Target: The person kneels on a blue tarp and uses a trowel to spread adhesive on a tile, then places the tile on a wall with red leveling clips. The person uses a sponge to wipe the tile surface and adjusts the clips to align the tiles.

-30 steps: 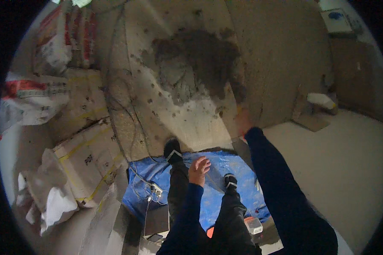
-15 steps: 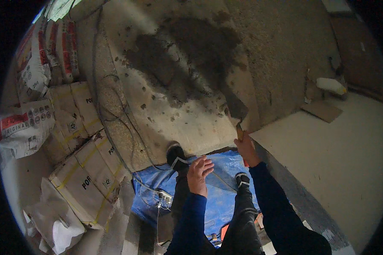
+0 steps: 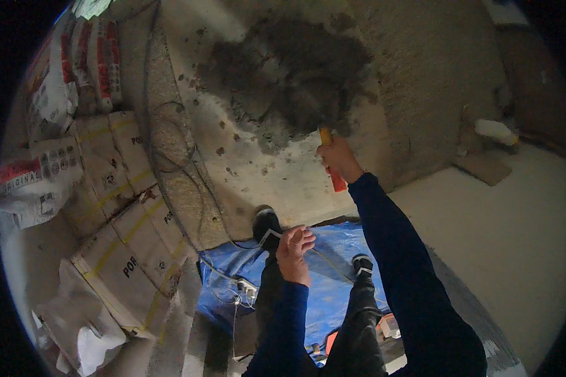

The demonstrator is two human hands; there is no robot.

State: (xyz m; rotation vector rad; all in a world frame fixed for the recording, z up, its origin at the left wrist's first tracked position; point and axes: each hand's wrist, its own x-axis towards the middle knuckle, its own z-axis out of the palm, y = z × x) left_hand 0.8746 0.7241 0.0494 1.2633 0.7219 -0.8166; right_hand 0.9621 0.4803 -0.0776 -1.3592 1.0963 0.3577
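Observation:
Dark wet mortar (image 3: pixel 283 69) is spread in a lumpy patch over a pale concrete board or slab (image 3: pixel 270 188). My right hand (image 3: pixel 339 157) grips a trowel (image 3: pixel 337 182) by its yellow and red handle, at the near edge of the mortar; its blade is hard to make out against the dark mix. My left hand (image 3: pixel 294 254) hangs over the blue tarp, fingers loosely curled and apart, with nothing in it. Below it are my dark shoes (image 3: pixel 264 220) and legs.
Left: white-red sacks (image 3: pixel 38 176) and taped cartons (image 3: pixel 132 245) are stacked beside looping cables (image 3: pixel 160 157). A power strip (image 3: pixel 248 289) lies on the blue tarp (image 3: pixel 220 257). Right: a pale board or floor (image 3: pixel 484 251), cardboard (image 3: pixel 481 166) and a white container (image 3: pixel 493 129).
My right hand and the trowel have moved forward and leftward to the mortar patch, where the pale streak seen half a second ago is mostly covered. My left hand has barely moved.

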